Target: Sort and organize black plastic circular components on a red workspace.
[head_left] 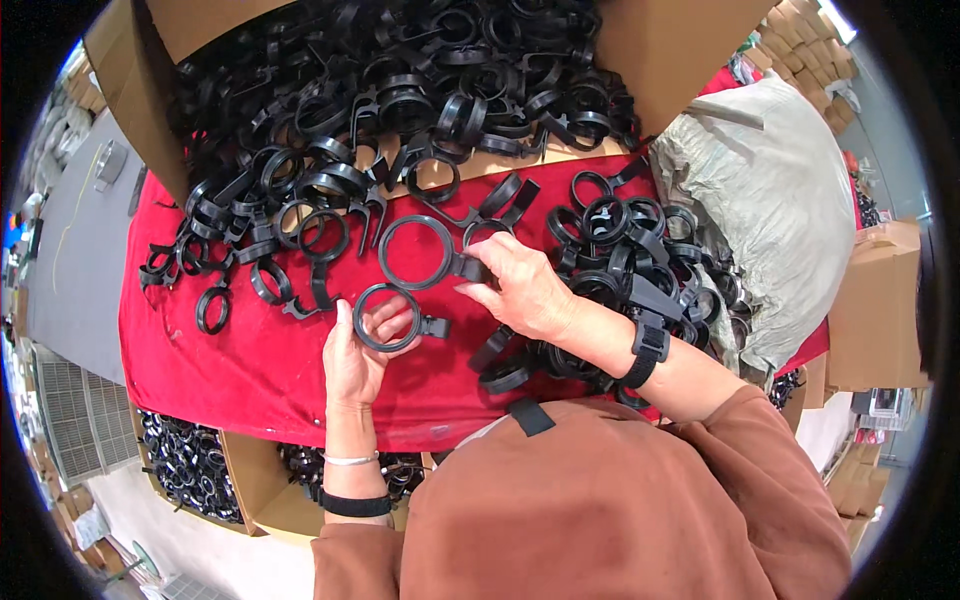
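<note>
My left hand [358, 355] is closed on a black plastic ring with a short handle [388, 346], its fingers showing through the ring's opening. Just above it, my right hand [520, 285] pinches a second black ring [384, 255] by its handle, so the ring points left. Both rings are held over the red cloth [270, 385], close together; whether they touch I cannot tell. Beneath and beside my right forearm lies a pile of similar black rings [625, 262]. More loose black rings [325, 232] lie to the left and beyond my hands.
A tipped cardboard box [690, 55] at the far side spills many black rings onto the cloth. A whitish sack [770, 200] slumps at the right, near another carton [875, 310]. Below the table's near edge stand boxes [265, 490] with more black parts.
</note>
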### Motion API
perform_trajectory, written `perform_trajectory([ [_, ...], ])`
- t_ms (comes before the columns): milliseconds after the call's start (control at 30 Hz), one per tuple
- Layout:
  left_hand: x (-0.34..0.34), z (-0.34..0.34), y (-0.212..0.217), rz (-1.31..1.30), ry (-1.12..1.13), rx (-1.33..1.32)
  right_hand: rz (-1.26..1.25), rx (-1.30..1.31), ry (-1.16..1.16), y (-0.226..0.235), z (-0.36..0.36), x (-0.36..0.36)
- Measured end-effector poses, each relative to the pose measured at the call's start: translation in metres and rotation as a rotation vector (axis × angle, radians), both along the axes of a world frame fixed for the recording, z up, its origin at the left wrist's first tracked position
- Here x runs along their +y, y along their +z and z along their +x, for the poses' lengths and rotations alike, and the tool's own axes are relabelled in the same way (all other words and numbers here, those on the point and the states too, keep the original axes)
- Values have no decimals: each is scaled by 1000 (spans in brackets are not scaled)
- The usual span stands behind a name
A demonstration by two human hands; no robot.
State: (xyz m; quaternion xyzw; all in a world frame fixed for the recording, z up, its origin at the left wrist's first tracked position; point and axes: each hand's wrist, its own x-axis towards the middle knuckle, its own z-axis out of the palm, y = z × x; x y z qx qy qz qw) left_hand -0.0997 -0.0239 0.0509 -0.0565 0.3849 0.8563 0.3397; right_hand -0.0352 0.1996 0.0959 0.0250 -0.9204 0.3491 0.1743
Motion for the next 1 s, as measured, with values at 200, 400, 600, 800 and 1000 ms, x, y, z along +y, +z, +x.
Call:
perform_trajectory([
  [200,-2,0,-9,-81,-50,-77,16,-16,30,3,0,5],
  [400,-2,2,-34,-1060,-130,407,176,-522,420,34,-1,28],
  [600,25,24,-28,-1011,-193,938,515,-127,52,19,-50,61],
  [800,32,23,-26,-965,-7,889,400,-299,126,17,-74,81],
  [1000,37,8,-19,-913,71,849,-468,-625,-40,28,-70,86],
])
